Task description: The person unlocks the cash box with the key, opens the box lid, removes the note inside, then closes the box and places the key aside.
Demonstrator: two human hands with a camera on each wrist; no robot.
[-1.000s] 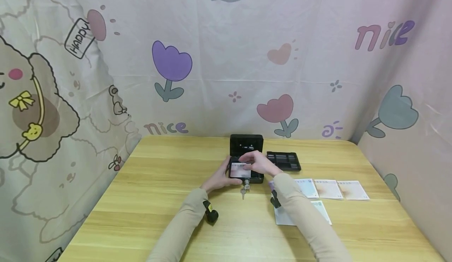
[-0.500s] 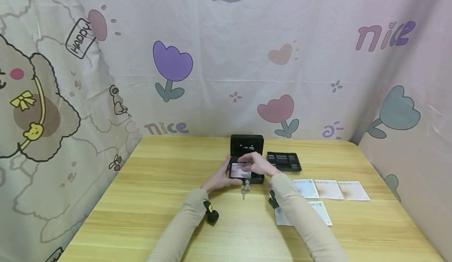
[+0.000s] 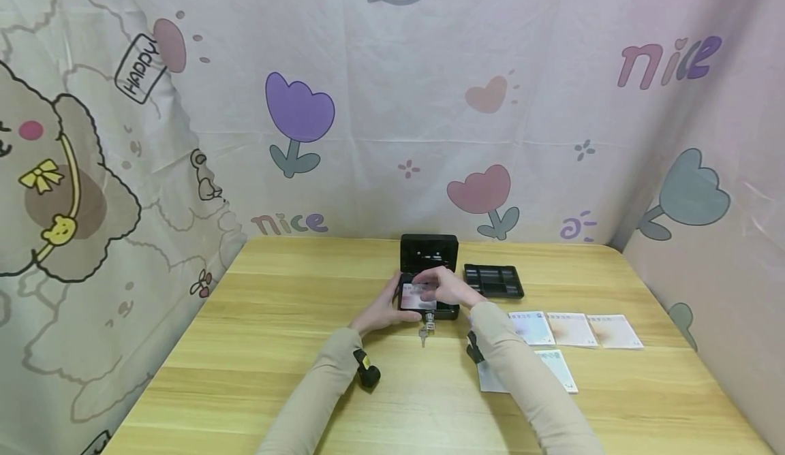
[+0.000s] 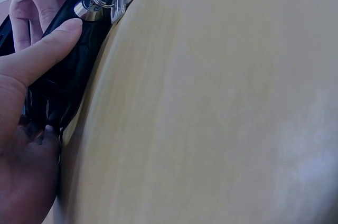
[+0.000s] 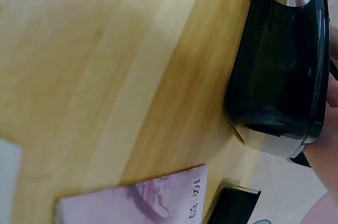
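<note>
A small black cash box (image 3: pixel 449 312) stands on the table with its lid (image 3: pixel 429 247) raised. My left hand (image 3: pixel 380 313) grips its left side, with the thumb along the front wall near the silver lock (image 4: pixel 88 10). Keys (image 3: pixel 423 336) on a ring hang from that lock. Inside the left part of the box lies a pinkish banknote (image 3: pixel 412 300), face up. My right hand (image 3: pixel 450 286) reaches in from the right, fingers bent over the note's right part and fingertips right at it. Those fingers cover part of the box's inside.
A black compartment tray (image 3: pixel 494 282) sits right of the box. Banknotes form a row of bluish (image 3: pixel 532 327) and pale brownish notes (image 3: pixel 572 329), with greenish-white notes (image 3: pixel 559 368) in front. A purple note (image 5: pixel 153 197) lies near my right wrist, and my right sleeve covers some notes.
Hardly anything differs. My right hand has sunk very slightly over the note in the box; the left hand keeps its hold.
</note>
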